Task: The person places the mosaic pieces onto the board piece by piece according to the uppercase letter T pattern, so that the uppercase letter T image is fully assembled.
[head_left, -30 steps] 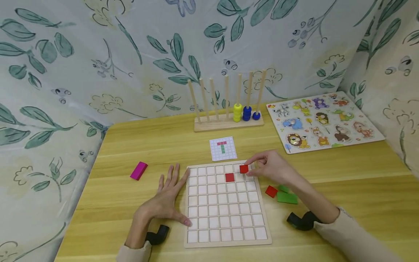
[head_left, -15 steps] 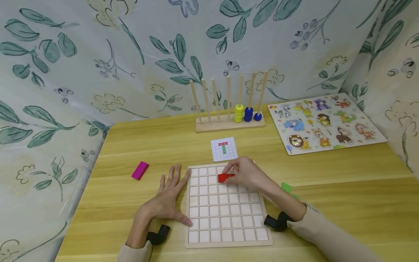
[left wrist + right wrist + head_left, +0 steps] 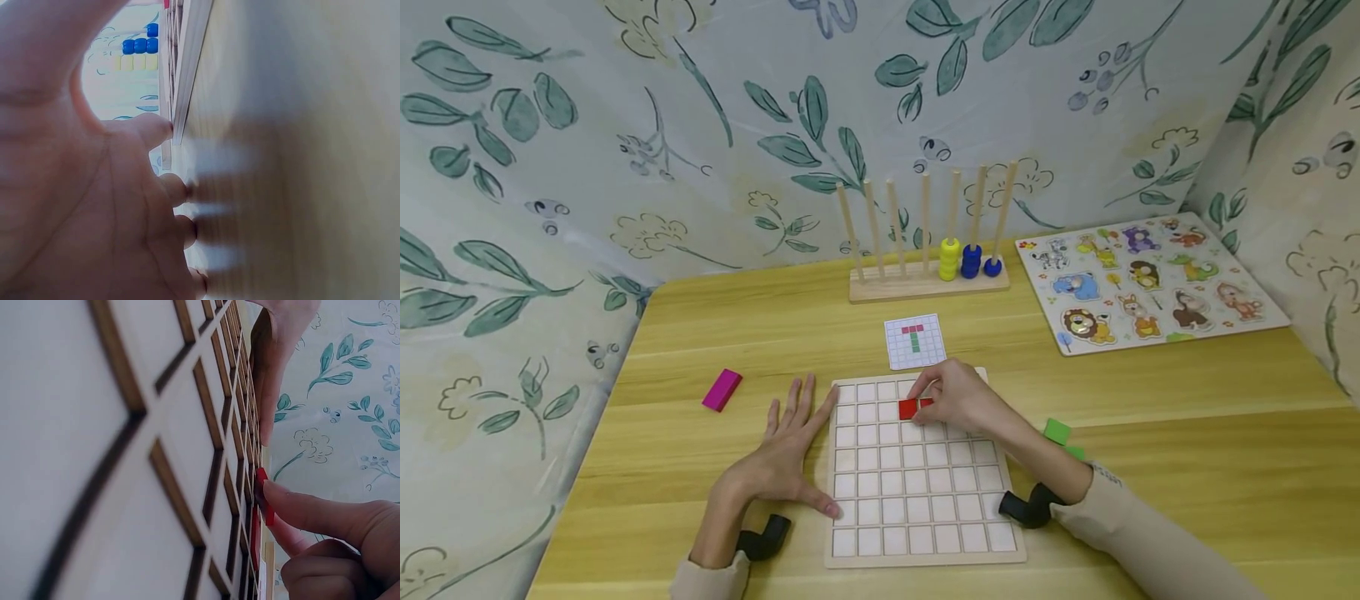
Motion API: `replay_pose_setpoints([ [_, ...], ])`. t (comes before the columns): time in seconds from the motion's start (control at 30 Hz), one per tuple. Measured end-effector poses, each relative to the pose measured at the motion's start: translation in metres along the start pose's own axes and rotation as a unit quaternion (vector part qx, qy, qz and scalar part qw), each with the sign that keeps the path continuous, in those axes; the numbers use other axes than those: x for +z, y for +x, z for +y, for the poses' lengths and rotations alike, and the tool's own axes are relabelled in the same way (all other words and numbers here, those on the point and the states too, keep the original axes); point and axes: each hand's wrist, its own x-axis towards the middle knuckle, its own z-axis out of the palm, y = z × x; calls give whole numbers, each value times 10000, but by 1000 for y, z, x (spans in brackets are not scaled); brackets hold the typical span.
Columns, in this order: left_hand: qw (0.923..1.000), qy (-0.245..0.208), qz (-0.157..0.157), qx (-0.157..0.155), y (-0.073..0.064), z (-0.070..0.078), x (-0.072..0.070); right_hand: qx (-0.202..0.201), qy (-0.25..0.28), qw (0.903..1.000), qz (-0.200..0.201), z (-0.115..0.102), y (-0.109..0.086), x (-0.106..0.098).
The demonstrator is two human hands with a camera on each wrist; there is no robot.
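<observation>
The first red square (image 3: pixel 907 409) was pinched in the right hand (image 3: pixel 951 398), right there at the second row from the far edge of the grid board (image 3: pixel 927 562), fourth column from the left; everything seemed to hinge on its neighbour, for the second red square (image 3: pixel 255 540) was placed just beside it on the right, partly covered by the fingers! No long axis was offered by so even-sided a piece; its edges were lined up, near enough, with the grid, yet in the right wrist view its face appeared slightly tipped against the board; whether it was fully seated could not be told; the right hand was plainly the nearer, the piece being met from the right; the left hand (image 3: pixel 786 450) was spread wide, nothing held, its thumb laid at the board's left edge, its forefinger by the far left corner, and three columns were left between it and the red pair; straight beyond, the pattern card (image 3: pixel 915 342) was set; green pieces (image 3: pixel 1057 431) were seen off to the right, partly hidden by the right forearm (image 3: pixel 1037 454).
</observation>
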Motion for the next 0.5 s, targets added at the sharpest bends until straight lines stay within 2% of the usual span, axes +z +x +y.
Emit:
replay_pose_setpoints([
  [0.5, 10000, -36, 20, 15, 0, 1, 0, -225, -157, 9995, 159, 1, 1, 2],
])
